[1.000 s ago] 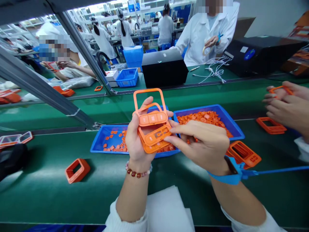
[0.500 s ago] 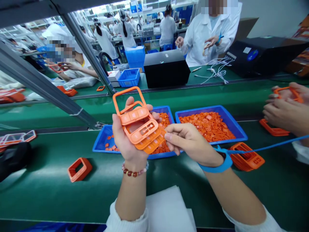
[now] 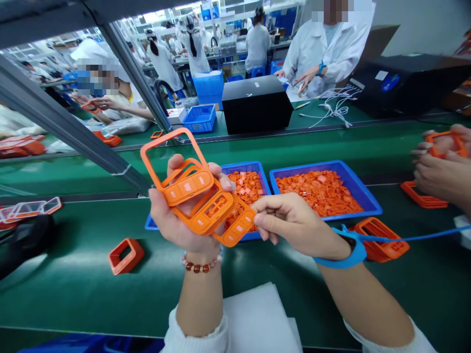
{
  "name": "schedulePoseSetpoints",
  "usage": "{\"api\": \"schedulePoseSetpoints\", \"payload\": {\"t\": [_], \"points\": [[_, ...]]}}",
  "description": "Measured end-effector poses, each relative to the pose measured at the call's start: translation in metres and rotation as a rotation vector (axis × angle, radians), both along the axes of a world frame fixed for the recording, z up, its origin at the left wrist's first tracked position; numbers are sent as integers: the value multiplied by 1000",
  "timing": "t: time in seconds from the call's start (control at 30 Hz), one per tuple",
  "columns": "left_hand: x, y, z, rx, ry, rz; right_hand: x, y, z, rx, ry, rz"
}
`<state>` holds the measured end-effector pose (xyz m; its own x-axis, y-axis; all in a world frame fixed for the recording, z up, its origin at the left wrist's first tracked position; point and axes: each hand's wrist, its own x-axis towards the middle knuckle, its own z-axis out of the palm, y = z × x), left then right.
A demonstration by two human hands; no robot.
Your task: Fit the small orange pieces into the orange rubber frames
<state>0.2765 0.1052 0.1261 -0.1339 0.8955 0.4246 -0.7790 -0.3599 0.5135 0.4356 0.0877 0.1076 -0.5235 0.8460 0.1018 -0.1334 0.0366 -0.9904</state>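
Observation:
My left hand [image 3: 176, 215] is closed round a fanned stack of orange plastic frames [image 3: 195, 191], held up above the green belt and tilted to the left. My right hand [image 3: 294, 220] sits just right of the stack, fingers curled in a pinch at the lowest frame's edge; what it pinches, if anything, is too small to make out. A blue strap [image 3: 348, 247] with a cord circles my right wrist. Behind the hands stand two blue trays [image 3: 368, 196] filled with small orange pieces [image 3: 316, 186].
A lone orange frame [image 3: 125, 255] lies on the belt at left, and a stack of frames [image 3: 382, 240] at right. Another person's hands [image 3: 441, 166] hold a frame at far right. White foam sheet [image 3: 257, 318] lies near me. A black box [image 3: 255, 103] and white-coated workers are beyond.
My left hand has swung the stack of frames leftward and tilted it more. My right hand has slid left and down along with it, staying at the stack's lower edge.

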Motion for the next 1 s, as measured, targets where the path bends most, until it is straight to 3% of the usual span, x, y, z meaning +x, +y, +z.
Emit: {"api": "schedulePoseSetpoints", "payload": {"t": [0.3, 0.53, 1.0], "points": [[-3, -2, -2, 31, 28, 11, -2, 0, -1, 3, -25, 0], [-9, -1, -5, 90, 61, -71, -1, 1, -3, 24, -83, 15], [-8, -5, -3, 0, 95, -21, -1, 2, -5, 30, -95, 15]]}}
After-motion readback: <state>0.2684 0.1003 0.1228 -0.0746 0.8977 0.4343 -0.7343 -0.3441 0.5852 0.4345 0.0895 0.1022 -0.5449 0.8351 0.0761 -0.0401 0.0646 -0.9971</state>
